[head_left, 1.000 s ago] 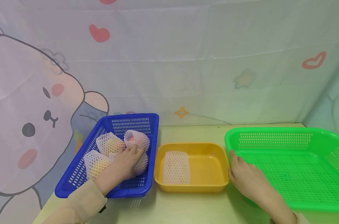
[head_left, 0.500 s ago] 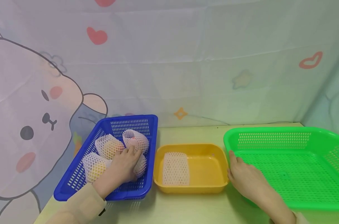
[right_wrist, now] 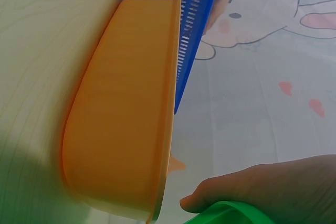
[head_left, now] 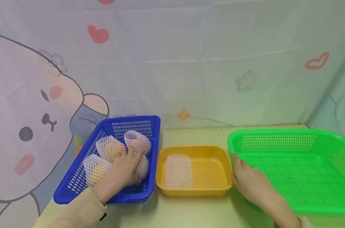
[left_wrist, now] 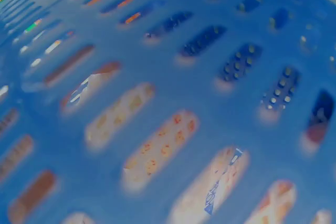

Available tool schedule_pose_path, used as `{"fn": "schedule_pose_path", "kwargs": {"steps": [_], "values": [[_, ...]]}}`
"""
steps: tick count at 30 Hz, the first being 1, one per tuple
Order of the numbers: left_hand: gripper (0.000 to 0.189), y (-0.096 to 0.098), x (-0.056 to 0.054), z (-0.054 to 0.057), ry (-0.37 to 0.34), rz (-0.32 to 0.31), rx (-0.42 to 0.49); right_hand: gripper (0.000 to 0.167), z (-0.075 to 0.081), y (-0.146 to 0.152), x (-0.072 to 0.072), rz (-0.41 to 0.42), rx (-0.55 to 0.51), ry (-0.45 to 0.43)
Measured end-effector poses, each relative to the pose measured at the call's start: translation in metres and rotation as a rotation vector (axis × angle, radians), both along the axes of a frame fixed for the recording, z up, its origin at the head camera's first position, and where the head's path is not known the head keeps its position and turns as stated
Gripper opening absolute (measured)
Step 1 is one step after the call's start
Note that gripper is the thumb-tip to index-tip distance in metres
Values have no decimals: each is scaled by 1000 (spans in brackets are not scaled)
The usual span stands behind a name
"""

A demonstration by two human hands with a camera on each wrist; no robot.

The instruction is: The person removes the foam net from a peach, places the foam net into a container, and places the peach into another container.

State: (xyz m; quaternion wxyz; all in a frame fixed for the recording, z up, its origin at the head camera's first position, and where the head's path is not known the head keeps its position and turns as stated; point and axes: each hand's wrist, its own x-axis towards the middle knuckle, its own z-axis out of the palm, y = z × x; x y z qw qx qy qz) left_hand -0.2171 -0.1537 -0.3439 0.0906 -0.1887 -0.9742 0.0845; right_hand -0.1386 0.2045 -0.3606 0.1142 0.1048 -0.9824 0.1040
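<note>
My left hand (head_left: pixel 124 167) reaches into a blue basket (head_left: pixel 156 152). Its fingers spread over a fruit in a white foam net (head_left: pixel 143 167), thumb apart at the near side. Other netted fruits lie beside it: a yellowish one (head_left: pixel 96 171), a yellow-red one (head_left: pixel 111 148) and a pinkish one (head_left: pixel 139 142). In the left wrist view, the blue basket wall (left_wrist: pixel 173 82) hides the hand; netting shows through its slots. My right hand (head_left: pixel 252 180) grips the left rim of a green basket (head_left: pixel 292 209); the right wrist view has the thumb (right_wrist: pixel 210 195) over the outside of that rim.
Between the baskets stands a yellow tray (head_left: pixel 212 167) holding a flat foam net sleeve (head_left: pixel 179 171). It sits close to both baskets on the pale wooden table (head_left: pixel 183 210). A printed cloth (head_left: pixel 172 63) hangs behind the table.
The left hand has shifted slightly left and its fingers have spread, so more of the netted fruit beside it shows. The right hand stays at the green rim.
</note>
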Motion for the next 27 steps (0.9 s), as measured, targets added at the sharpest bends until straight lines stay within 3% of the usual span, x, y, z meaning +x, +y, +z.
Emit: {"fn": "schedule_pose_path", "kwargs": {"steps": [16, 27], "values": [[87, -2, 9, 11, 10, 35, 74, 56, 1, -2, 0, 2, 11, 16], [86, -5, 14, 19, 76, 28, 92, 55, 0, -1, 0, 8, 26, 48]]}}
